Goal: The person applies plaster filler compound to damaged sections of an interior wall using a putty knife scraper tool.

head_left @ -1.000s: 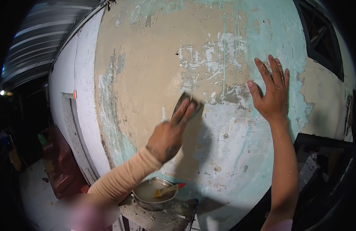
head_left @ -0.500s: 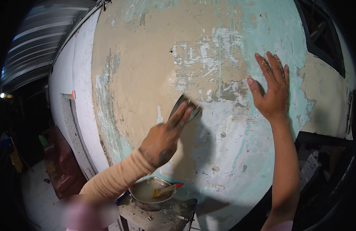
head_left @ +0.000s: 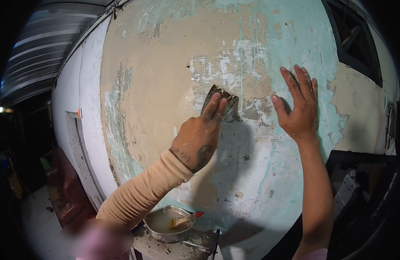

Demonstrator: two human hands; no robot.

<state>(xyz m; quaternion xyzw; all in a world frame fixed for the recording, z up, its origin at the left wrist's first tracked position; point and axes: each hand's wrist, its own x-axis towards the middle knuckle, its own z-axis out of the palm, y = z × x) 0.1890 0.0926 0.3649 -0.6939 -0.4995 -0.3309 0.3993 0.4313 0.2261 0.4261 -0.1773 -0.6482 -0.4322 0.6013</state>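
1. Lying against the patchy wall (head_left: 152, 82): scraper (head_left: 231, 106), clasped in the left hand (head_left: 196, 135), two fingers extended along its blade.
2. Right hand (head_left: 298, 113): fingers spread against green paint, grasping nothing.
3. Below: metal basin (head_left: 166, 237) containing a brush (head_left: 183, 219).

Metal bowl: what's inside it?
The bowl holds cloudy liquid and a red-tipped brush. The liquid hides most of the bottom, so anything submerged there cannot be seen.

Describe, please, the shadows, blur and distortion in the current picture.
Head view: a broad shadow falls on the wall beside and below the left hand; the ribbed roof looks bent near the black rim; a pink patch at lower left is blurred.
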